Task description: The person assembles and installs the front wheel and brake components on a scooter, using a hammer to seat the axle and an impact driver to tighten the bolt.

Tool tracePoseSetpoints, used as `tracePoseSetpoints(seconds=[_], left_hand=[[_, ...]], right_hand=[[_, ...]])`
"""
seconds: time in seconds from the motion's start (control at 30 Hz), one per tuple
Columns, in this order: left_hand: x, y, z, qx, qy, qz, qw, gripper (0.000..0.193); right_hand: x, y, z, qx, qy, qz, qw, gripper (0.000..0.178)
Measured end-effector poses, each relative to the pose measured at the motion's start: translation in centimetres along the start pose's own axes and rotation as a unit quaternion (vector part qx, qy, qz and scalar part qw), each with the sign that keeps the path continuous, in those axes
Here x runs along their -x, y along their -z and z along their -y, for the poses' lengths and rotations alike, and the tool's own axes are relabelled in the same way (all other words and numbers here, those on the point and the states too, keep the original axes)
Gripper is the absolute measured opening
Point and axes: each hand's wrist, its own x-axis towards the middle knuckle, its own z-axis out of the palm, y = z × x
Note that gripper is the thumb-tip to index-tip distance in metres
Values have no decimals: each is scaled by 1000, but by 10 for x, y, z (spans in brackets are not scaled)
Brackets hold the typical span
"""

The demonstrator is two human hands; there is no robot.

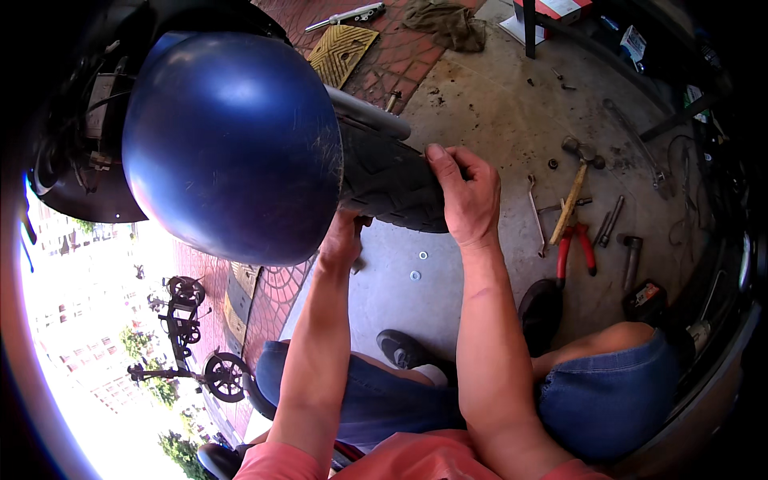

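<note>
Tire (392,180) — right hand (472,192) touching; box (566,8) beyond

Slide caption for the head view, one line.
Left hand and right hand at a black treaded rubber tire, beside a glossy blue domed cover.

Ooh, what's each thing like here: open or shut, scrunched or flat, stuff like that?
Blue fender: shiny, scratched
Tire: partly covered by fender
Right hand: at the tire's edge
Left hand: partly hidden
Red-handled pliers: handles spread apart
Hammer: lying down
Two washers: flat, apart
Cloth: crumpled
</note>
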Motion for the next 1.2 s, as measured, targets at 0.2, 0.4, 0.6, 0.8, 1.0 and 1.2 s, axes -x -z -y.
tracePoseSetpoints(seconds=[0.2, 0.4, 0.6, 0.8, 1.0, 1.2], left_hand=[[3, 4, -3, 5, 26, -35, 999, 39], [0, -8, -8, -33, 21, -6, 999, 32], [1, -13, -3, 23, -33, -11, 999, 27], [-1, -18, 6, 34, -50, -84, 995, 23], [-4, -30, 1, 24, -54, -120, 991, 12], [-2, -21, -2, 33, -47, -105, 993, 13]], right_hand=[[4, -19, -2, -19, 2, -42, 999, 38], [-6, -9, -7, -32, -22, -38, 998, 37], [-7, -12, -14, -71, -38, -11, 997, 35], [-9, -8, -16, -121, -67, 22, 990, 32], [-8, -10, -14, -135, -67, 13, 989, 31], [-2, -15, -15, -148, -55, 6, 987, 30]])
